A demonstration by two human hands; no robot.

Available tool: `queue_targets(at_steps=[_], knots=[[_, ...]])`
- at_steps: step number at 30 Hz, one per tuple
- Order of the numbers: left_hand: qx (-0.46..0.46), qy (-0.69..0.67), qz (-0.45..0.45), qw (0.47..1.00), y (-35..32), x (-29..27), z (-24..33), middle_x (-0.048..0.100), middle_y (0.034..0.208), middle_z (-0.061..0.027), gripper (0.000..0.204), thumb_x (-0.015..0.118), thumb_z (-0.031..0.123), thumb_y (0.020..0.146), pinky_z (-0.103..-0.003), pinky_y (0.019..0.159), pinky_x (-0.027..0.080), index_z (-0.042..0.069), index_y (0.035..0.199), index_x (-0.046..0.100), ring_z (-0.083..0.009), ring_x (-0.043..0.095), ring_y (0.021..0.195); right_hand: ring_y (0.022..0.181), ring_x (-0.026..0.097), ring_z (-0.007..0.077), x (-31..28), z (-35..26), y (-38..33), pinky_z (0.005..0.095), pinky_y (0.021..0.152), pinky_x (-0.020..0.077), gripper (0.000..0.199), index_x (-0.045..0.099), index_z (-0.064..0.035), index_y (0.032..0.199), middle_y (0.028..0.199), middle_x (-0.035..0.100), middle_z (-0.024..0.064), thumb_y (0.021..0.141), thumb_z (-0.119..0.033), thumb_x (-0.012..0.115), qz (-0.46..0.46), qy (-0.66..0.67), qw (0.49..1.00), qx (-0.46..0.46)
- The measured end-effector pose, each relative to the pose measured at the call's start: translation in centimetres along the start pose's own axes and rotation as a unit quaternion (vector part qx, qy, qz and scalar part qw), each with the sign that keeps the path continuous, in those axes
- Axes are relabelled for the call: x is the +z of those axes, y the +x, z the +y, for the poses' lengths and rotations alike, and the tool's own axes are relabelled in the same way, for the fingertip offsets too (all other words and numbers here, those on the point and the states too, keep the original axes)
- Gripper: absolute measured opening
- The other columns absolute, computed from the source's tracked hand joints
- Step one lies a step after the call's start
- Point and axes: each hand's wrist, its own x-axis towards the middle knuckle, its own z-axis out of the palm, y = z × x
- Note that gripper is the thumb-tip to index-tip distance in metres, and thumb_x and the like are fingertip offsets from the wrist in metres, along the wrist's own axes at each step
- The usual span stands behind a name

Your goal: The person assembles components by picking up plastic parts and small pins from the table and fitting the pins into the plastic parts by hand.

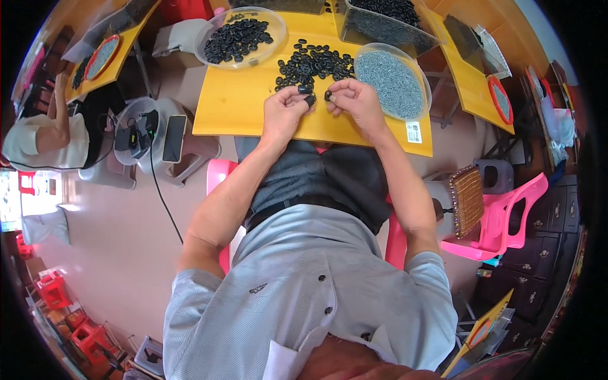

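My left hand [286, 109] rests on the yellow table [234, 104] near its front edge and pinches a small black ring [309, 99] between the fingertips. My right hand [354, 101] sits just beside it, fingers closed on another small black ring [328, 95]. The two hands almost touch. Right behind them lies a loose pile of black rings [313, 63] on the table. A round clear dish of small grey metal parts [391, 79] stands to the right of the pile, close to my right hand.
A clear dish of black rings [239, 37] stands at the back left, a clear bin of black parts [383, 25] at the back right. To the left: another person [47, 136], a stool with a phone [173, 138]. A pink chair [506, 215] is to the right.
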Motion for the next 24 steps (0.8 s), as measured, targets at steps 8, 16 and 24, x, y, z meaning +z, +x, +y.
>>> queue_targets(at_steps=[8,16,24], knots=[[0.012,0.008,-0.011,1.0,-0.2,0.2,-0.4,0.07,0.085,-0.0058,0.01,0.064,-0.002,0.088,-0.022,0.067,0.051,-0.002,0.098,0.065,-0.0105,0.066,0.073,0.072,0.064,0.0127,0.4,-0.1,-0.4,0.0245,0.066,0.0506,0.018,0.061,0.0047,0.104,0.083,0.067,0.0093,0.088,-0.003,0.062,0.012,0.046,0.999,0.001],[0.016,0.038,-0.009,0.999,-0.1,0.1,-0.5,0.07,0.085,-0.0061,0.012,0.062,-0.003,0.088,-0.022,0.067,0.051,-0.001,0.099,0.066,-0.0102,0.066,0.073,0.071,0.063,0.012,0.7,-0.1,-0.6,0.0235,0.066,0.0495,0.017,0.062,0.004,0.103,0.082,0.067,0.0089,0.086,-0.001,0.061,-0.003,0.032,0.999,0.0],[-0.011,0.018,-0.024,0.999,0.0,0.1,0.0,0.071,0.086,-0.0102,0.011,0.059,-0.005,0.088,-0.022,0.069,0.053,-0.006,0.097,0.065,-0.0116,0.067,0.074,0.069,0.063,0.009,0.8,0.9,-0.3,0.0228,0.062,0.0506,0.017,0.064,0.0031,0.101,0.081,0.068,0.0052,0.086,-0.004,0.063,-0.003,0.008,0.999,-0.044]])
